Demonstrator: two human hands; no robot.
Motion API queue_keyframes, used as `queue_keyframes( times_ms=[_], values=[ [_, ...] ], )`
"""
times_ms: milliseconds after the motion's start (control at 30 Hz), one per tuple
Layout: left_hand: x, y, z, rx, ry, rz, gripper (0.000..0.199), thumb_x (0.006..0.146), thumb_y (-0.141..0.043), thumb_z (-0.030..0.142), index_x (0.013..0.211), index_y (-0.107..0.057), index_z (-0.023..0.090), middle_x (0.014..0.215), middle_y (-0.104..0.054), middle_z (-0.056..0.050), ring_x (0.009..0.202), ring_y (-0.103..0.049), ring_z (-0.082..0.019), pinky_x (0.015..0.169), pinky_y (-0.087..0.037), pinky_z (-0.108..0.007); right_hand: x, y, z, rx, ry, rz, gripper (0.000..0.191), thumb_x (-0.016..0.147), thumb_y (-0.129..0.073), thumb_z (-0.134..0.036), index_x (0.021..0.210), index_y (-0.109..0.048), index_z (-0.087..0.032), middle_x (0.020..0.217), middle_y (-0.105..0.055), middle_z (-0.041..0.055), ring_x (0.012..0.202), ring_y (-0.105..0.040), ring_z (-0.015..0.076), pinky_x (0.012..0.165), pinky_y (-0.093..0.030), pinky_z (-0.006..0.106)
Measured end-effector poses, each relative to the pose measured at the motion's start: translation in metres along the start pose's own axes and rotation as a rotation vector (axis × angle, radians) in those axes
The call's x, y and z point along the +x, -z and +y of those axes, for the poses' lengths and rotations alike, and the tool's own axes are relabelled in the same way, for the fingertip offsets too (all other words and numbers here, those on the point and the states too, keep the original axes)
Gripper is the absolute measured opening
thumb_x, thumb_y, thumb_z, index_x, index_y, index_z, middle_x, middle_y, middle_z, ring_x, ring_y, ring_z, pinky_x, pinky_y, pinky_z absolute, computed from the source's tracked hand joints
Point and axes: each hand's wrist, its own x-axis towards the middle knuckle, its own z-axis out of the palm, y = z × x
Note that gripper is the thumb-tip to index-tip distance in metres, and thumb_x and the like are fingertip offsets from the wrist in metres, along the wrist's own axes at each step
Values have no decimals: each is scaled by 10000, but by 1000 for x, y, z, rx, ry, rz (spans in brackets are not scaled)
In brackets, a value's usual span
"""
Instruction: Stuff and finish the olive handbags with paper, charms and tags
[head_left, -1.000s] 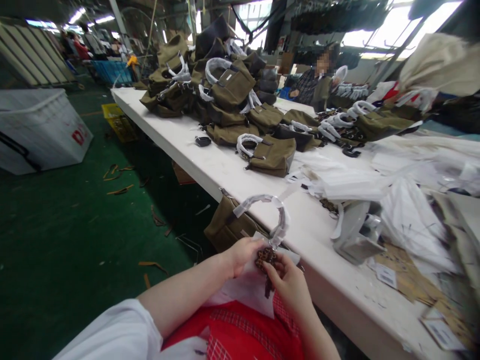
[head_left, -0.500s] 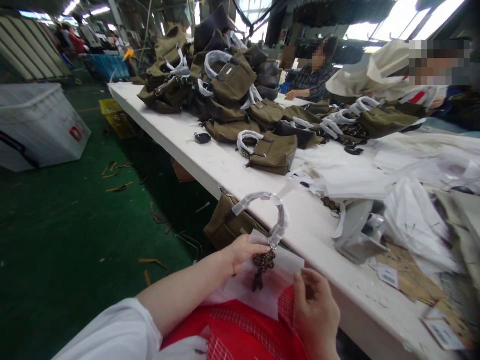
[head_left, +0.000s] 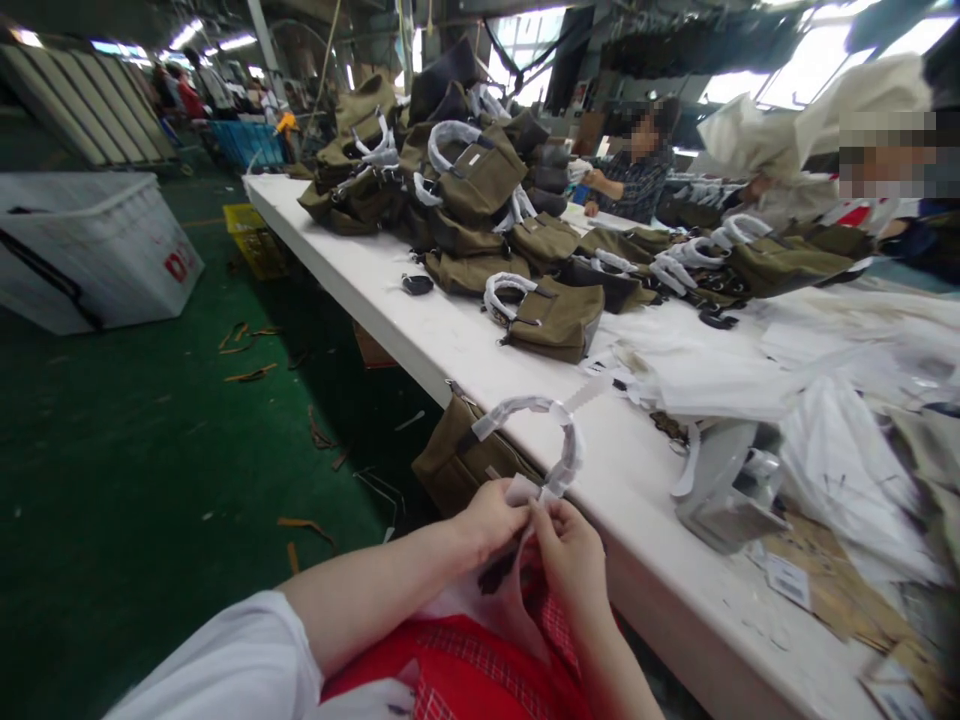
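An olive handbag is at the table edge in front of me, its curved handle wrapped in white film. At the handle's near end, my left hand pinches a thin white sheet of paper. My right hand pinches the same sheet close beside the left, fingertips nearly touching. A dark brown hanging charm is mostly hidden behind the hands and the folded sheet.
Many olive handbags are piled on the white table. A grey bin, white wrapping and brown cardboard lie to the right. A co-worker sits across. A white crate stands on the green floor.
My right hand has moved left and up to meet my left hand, folding the sheet over the charm, which was in plain view before. The view has shifted slightly.
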Motion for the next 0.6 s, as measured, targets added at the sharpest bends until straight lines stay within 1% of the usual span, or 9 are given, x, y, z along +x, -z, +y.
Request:
queue_keyframes(
  times_ms=[33,100,167,267,333,433,467,533,600],
  values=[
    [-1,1,1,-12,-4,-9,264,628,-769,317,791,-679,130,677,-651,-24,608,-588,-150,609,-452,-268,5,-1,-3,32,-28,-9,491,765,-576,-711,784,-549,-221,547,-616,19,463,-581,196,436,-450,283],
    [-2,4,2,-94,24,-101,268,649,-746,335,802,-671,127,668,-639,-28,587,-579,-146,593,-458,-271,12,-1,-5,29,-47,-22,509,756,-578,-720,803,-565,-214,559,-630,27,469,-593,203,441,-471,292],
    [-2,8,0,-141,36,-185,292,643,-754,336,826,-675,123,685,-647,-38,583,-586,-149,600,-474,-282,13,2,-5,-40,-5,-18,528,802,-516,-718,869,-606,-202,578,-636,31,504,-606,209,460,-479,292],
    [2,13,-1,-71,1,-152,342,574,-807,276,855,-701,112,746,-685,-53,649,-624,-166,670,-489,-296,9,8,-5,-133,108,-6,588,866,-400,-714,922,-653,-187,537,-593,18,509,-584,199,461,-440,275],
    [7,17,3,-42,10,-143,381,526,-822,248,866,-723,104,791,-706,-63,711,-644,-186,729,-491,-313,5,15,-5,-111,160,37,607,873,-384,-715,938,-659,-178,485,-538,-8,455,-527,174,441,-395,265],
    [14,27,20,9,79,-216,408,492,-805,206,881,-739,104,843,-724,-74,761,-658,-206,777,-494,-339,2,25,-4,-115,127,122,589,851,-416,-726,826,-634,-180,444,-504,-24,411,-491,155,441,-386,264],
    [16,31,28,52,92,-246,397,487,-790,178,875,-740,109,843,-726,-70,761,-659,-205,770,-497,-335,3,26,-4,-164,77,95,578,836,-436,-733,771,-616,-187,441,-521,-17,405,-508,158,443,-397,266],
    [18,37,43,173,88,-321,343,494,-749,132,836,-732,120,812,-723,-54,732,-652,-191,723,-496,-307,6,25,-4,-268,-30,-32,564,818,-455,-736,705,-580,-199,453,-570,2,393,-547,168,433,-412,266],
    [19,40,55,322,50,-379,271,519,-714,112,790,-713,127,769,-713,-40,693,-638,-177,667,-483,-278,11,17,-3,-288,-73,-107,554,828,-436,-727,688,-557,-205,465,-590,4,362,-540,160,403,-398,259]
  ],
)
